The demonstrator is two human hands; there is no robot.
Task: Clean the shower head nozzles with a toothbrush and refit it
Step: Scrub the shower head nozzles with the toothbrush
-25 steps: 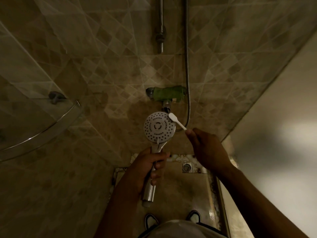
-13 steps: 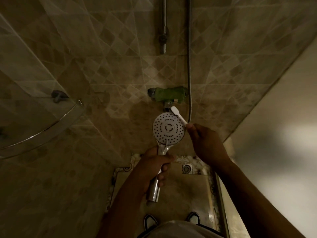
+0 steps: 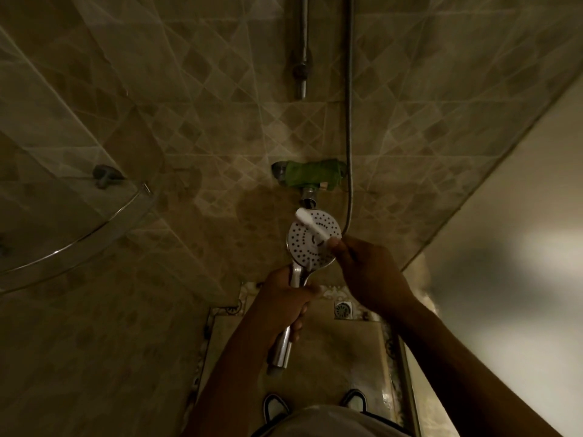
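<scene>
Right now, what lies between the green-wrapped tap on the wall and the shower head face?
In the head view, only the tap's short chrome outlet sits between the green-wrapped tap and the shower head. The toothbrush head lies at the face's upper left edge, just below that outlet.

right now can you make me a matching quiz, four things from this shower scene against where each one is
Things:
1. toothbrush
2. shower head
3. floor drain
4. green-wrapped mixer valve

Places:
A. on the wall above the shower head
B. held by its handle in the left hand
C. pinched in the right hand, lying across the nozzle face
D. set in the floor below the hands

Pairs: 1-C, 2-B, 3-D, 4-A
</scene>
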